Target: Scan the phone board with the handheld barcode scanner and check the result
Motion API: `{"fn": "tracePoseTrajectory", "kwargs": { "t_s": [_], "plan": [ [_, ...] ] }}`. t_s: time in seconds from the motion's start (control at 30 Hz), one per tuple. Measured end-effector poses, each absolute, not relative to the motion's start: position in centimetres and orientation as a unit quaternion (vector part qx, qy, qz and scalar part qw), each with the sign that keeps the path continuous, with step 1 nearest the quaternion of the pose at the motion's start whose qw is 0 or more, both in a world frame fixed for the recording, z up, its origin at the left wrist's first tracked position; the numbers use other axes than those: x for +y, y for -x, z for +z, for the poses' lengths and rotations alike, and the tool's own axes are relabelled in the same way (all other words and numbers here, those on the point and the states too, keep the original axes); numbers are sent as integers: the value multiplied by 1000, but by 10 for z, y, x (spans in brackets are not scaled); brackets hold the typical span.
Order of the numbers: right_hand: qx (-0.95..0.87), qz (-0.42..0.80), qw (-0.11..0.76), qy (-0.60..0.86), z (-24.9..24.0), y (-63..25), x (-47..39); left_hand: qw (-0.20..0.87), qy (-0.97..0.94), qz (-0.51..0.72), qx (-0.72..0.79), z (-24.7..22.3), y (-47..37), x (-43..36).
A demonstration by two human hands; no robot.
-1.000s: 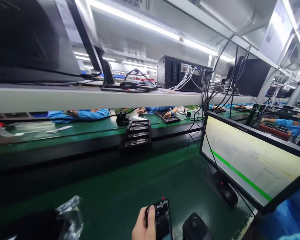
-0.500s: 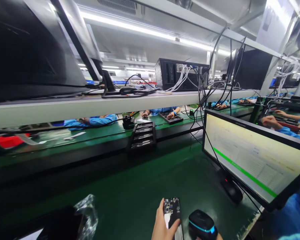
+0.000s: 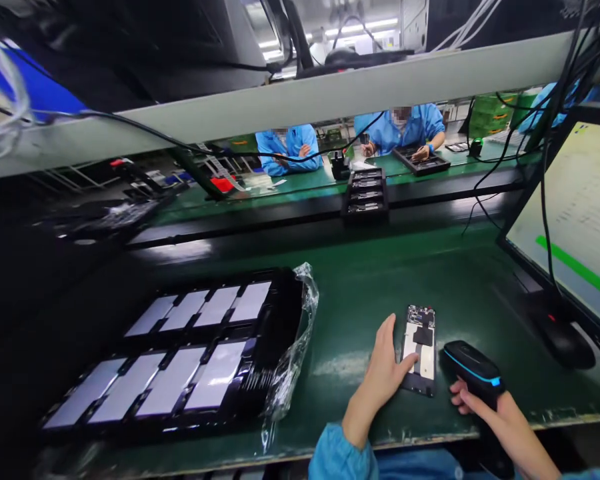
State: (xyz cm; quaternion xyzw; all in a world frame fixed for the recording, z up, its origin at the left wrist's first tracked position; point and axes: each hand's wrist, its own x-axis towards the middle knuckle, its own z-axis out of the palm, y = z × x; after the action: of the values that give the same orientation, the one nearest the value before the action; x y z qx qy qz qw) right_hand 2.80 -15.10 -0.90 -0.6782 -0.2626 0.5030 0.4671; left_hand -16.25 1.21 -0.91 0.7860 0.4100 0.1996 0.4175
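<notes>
A phone assembly (image 3: 419, 349) with its circuit board exposed lies flat on the green mat. My left hand (image 3: 383, 371) rests on its left edge, thumb across the lower part. To its right my right hand (image 3: 483, 404) grips a black handheld scanner (image 3: 469, 365) with a blue stripe, its head close beside the phone. A black tray (image 3: 177, 353) holding several grey rectangular panels sits to the left, with clear plastic wrap (image 3: 295, 347) bunched along its right side.
A monitor (image 3: 575, 220) with a green bar stands at the right, a black mouse (image 3: 563, 337) under it. A small black tray (image 3: 365, 193) sits on the far belt. Two people in blue coats (image 3: 397, 128) work across the line. Cables hang from the shelf (image 3: 300, 100).
The view has tilted down and left, bringing the panel tray into sight. The phone assembly went from held up in my left hand to lying flat on the mat, scanner beside it.
</notes>
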Motion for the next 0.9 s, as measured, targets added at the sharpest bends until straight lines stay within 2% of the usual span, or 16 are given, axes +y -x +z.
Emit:
{"fn": "tracePoseTrajectory", "kwargs": {
  "t_s": [0.13,0.3,0.43,0.53,0.6,0.77,0.9],
  "plan": [
    [-260,504,496,658,-19,-29,-154,376,-804,189,420,-2,155,12],
    [-259,515,488,656,-20,-36,-156,242,-824,136,494,6,105,6],
    [-256,512,468,674,-4,-54,-154,160,-821,121,534,0,67,3],
    [-280,494,454,687,23,-73,-147,138,-826,124,532,-4,61,2],
    [-324,512,402,686,49,-86,-134,140,-832,135,519,-5,65,1],
    [-453,555,210,665,113,-101,-64,158,-835,152,504,-5,76,-1],
    [-510,590,102,617,134,-95,2,161,-828,162,512,-8,76,-1]
  ]
}}
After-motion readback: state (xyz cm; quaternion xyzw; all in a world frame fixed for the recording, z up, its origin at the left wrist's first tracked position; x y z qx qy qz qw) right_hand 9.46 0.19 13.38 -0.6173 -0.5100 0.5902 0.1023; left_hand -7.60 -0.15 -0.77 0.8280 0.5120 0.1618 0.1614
